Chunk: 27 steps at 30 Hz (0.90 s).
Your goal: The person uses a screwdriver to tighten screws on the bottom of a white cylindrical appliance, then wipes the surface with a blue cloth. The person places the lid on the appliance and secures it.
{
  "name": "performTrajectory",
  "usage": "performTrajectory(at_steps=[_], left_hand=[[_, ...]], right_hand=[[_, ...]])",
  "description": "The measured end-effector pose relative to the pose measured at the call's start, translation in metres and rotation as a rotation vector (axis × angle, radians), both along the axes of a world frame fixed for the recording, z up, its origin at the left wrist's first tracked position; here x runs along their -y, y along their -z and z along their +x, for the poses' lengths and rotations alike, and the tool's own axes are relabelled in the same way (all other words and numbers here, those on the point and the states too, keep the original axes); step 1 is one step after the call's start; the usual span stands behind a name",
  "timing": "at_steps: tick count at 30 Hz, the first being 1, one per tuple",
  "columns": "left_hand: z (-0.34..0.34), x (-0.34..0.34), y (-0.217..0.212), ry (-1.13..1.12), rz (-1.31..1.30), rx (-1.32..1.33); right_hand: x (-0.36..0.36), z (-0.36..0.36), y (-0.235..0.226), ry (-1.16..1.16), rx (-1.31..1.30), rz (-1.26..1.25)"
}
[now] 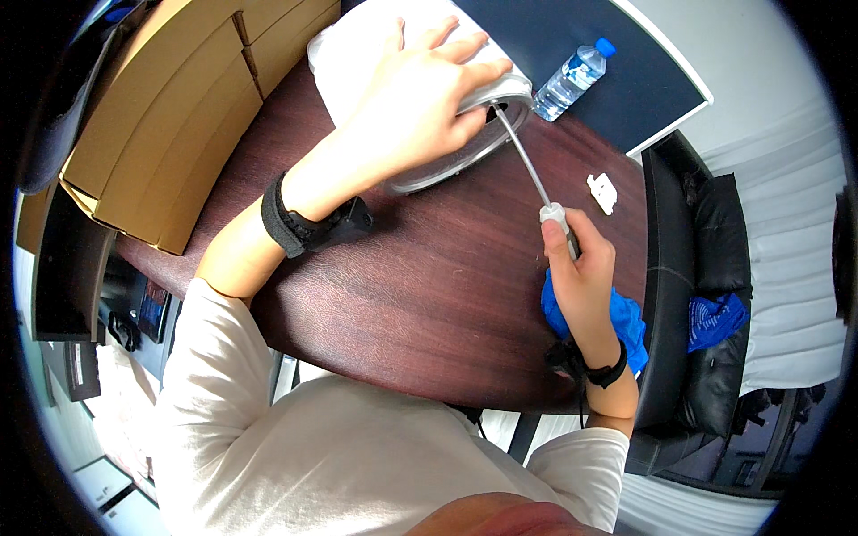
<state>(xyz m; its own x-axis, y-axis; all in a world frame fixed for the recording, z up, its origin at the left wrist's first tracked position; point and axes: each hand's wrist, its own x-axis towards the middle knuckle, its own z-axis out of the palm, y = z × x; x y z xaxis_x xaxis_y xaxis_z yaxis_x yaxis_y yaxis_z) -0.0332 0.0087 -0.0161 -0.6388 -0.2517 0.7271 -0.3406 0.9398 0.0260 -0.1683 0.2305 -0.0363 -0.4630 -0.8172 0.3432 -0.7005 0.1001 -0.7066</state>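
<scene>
A white, rounded appliance [353, 55] lies at the far side of the dark wooden table [402, 304], its grey-rimmed end turned toward me. My left hand [429, 94] rests on top of it with the fingers spread. In my right hand [583, 263] is a screwdriver [525, 161], gripped by its pale handle. The long metal shaft runs up and left to the appliance's rim, beside my left thumb. What the tip touches is too small to make out. A small white plastic piece [603, 193] lies on the table to the right.
A water bottle [572, 82] with a blue cap stands behind the appliance, by a dark panel [657, 94]. Cardboard boxes [179, 116] line the left side. Blue cloth [627, 323] lies under my right forearm. A black sofa [670, 268] adjoins the table's right edge.
</scene>
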Motion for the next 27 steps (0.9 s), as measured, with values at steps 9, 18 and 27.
performTrajectory(at_steps=[9,18,27], left_hand=[[-0.001,0.000,0.000,0.003,0.000,-0.002],[0.005,0.002,-0.002,0.005,-0.025,0.006],[0.003,0.006,-0.001,-0.027,-0.016,-0.006]], right_hand=[[-0.001,-0.001,-0.016,0.051,-0.277,0.036],[0.004,0.005,-0.065,0.059,-0.436,0.173],[0.010,-0.014,-0.023,-0.249,0.811,0.207]])
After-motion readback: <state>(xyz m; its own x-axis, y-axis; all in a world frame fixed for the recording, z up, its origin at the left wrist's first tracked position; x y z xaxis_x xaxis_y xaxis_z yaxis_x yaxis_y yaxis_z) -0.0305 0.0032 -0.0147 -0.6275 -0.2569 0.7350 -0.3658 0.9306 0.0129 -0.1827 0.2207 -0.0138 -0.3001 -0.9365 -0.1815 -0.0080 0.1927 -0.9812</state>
